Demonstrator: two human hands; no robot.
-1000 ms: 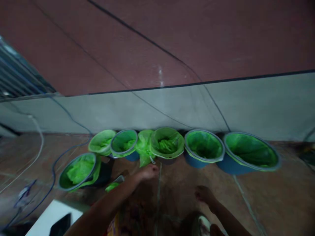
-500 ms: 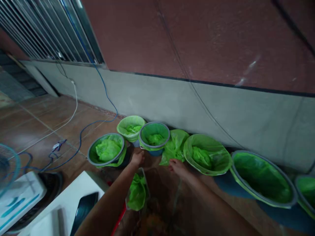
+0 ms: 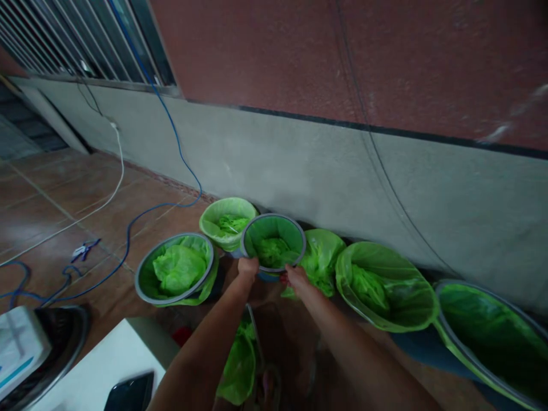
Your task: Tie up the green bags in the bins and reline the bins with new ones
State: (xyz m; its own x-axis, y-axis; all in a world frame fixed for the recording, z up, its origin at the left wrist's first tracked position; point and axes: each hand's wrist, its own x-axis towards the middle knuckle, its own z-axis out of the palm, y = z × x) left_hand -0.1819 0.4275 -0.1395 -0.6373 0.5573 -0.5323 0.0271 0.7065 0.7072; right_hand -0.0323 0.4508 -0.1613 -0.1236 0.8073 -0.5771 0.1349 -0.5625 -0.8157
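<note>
In the middle of the row stands a small blue bucket [image 3: 269, 277] lined with a green plastic bag [image 3: 274, 251] and topped by a grey rim [image 3: 302, 237]. My left hand [image 3: 248, 267] is closed at the near left of that rim. My right hand [image 3: 295, 276] is closed at its near right side; both sets of fingertips are partly hidden. Right of the bucket lies a loose green bag [image 3: 321, 257], close to my right hand. Below my forearms is a clear-sided container holding another green bag [image 3: 237, 365].
More bag-lined buckets stand along the wall: a grey-rimmed one [image 3: 139, 279], a pale one [image 3: 206, 222], a wide one [image 3: 398, 268] and a large one [image 3: 454, 325]. A white box top [image 3: 92, 365] carries a phone [image 3: 131, 393]. Blue cable [image 3: 128, 240] crosses the tiles.
Both hands have moved forward from the open floor to the near edge of the middle bucket's grey rim. The view has shifted and come closer to the buckets.
</note>
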